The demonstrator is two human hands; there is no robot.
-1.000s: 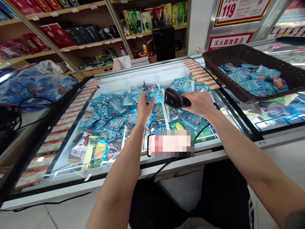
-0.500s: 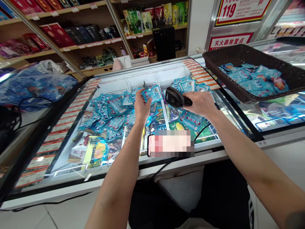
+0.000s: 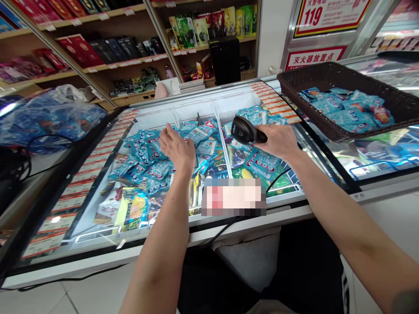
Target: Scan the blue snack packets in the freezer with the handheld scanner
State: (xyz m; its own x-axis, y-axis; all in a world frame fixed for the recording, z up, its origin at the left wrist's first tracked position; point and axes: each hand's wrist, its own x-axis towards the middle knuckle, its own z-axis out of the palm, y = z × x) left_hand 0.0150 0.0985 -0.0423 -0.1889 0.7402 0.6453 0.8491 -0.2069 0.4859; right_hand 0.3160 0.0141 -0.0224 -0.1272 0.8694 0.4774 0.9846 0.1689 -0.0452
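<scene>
My right hand (image 3: pixel 278 140) grips the handle of a black barcode scanner (image 3: pixel 242 130), its head tipped toward the left. From its handle side a thin black cable (image 3: pixel 278 181) runs down over the freezer's front. My left hand (image 3: pixel 178 150) hovers over or touches a heap of small blue snack packets (image 3: pixel 159 169), fingers apart and no packet visible in it. Right of that hand, more blue packets (image 3: pixel 207 147) lie beside a white divider. Past the divider is another group of blue packets (image 3: pixel 262 163), partly under the scanner and right hand.
Everything rests on a glass-topped freezer (image 3: pixel 108 237) with price labels along its edges. A brown woven basket (image 3: pixel 319 120) holding blue packets stands at right. A plastic bag of packets (image 3: pixel 59 115) sits at left. A phone with a blurred screen (image 3: pixel 234 197) lies at the front edge.
My left hand has let go of the blue packet it held near the scanner and moved left over the heap. The scanner has shifted slightly right, still in my right hand.
</scene>
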